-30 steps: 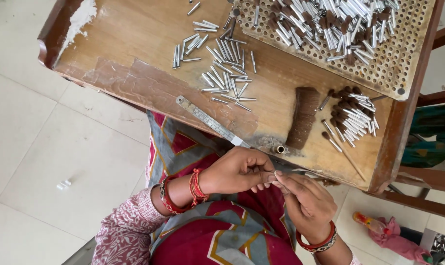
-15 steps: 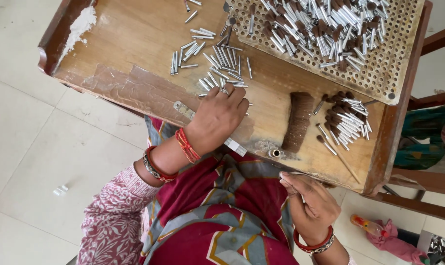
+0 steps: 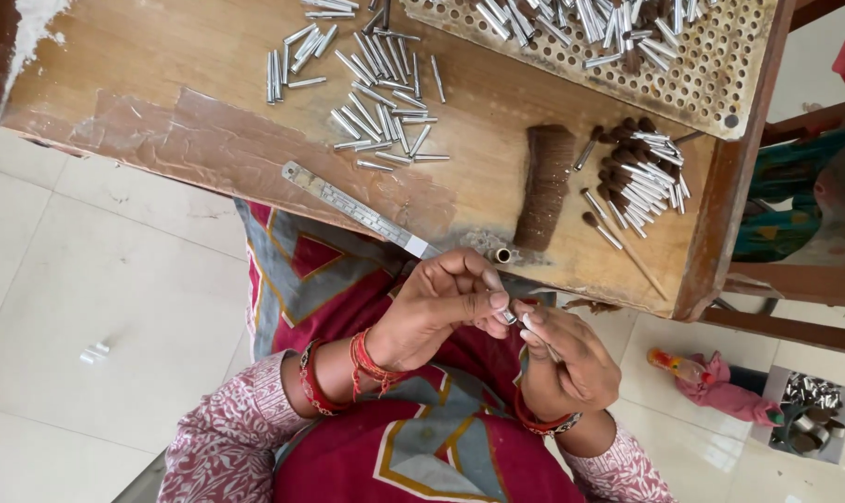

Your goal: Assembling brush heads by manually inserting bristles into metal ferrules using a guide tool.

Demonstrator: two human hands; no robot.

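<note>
While my left hand (image 3: pixel 441 303) pinches a small silver tube (image 3: pixel 509 317) at lower centre of the frame, my right hand (image 3: pixel 567 359) — fingers closed on a thin stick — meets it; seating it calls for steady alignment, I judge.

The table (image 3: pixel 162 121) stands in front of the person. On it, loose tubes (image 3: pixel 376 102) lie to the left and a perforated tray (image 3: pixel 720 84) lies at the far right. A brush bundle (image 3: pixel 545 184) lies between the loose tubes and a pile of filled tubes (image 3: pixel 641 177). A ruler (image 3: pixel 357 210) lies along the near edge. Both hands, left (image 3: pixel 441 303) and right (image 3: pixel 571 359), meet just below this edge, over the lap.
</note>
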